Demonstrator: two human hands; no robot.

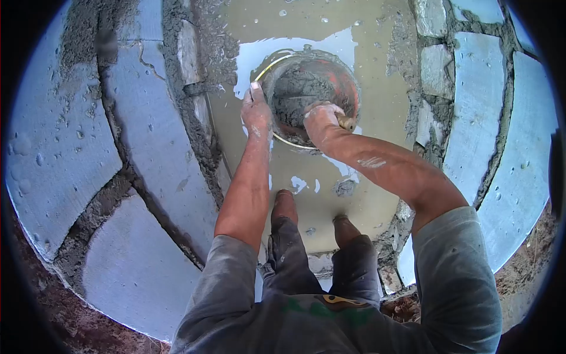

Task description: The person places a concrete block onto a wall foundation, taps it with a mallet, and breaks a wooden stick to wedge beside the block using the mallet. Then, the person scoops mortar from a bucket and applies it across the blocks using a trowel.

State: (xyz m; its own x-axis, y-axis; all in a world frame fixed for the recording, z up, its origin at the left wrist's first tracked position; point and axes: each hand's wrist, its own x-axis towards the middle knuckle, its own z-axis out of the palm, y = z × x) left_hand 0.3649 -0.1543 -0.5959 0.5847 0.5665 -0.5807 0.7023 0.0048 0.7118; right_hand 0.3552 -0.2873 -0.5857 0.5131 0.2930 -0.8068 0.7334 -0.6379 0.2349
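Observation:
A round basin with a pale yellow rim and reddish inner wall sits in the murky water in front of me. Wet grey mortar fills much of it. My left hand is closed on the basin's left rim, thumb on top. Reaching over the right side of the basin, my right hand is wrapped round the wooden handle of a trowel. Its blade is mostly hidden by mortar and by my hand. Both hands have pale smears on them.
I stand with my legs in shallow muddy water. Low walls of pale blocks run along both sides, a left block and a right block among them, with rough grey mortar joints. Reddish soil lies beyond the lower left edge.

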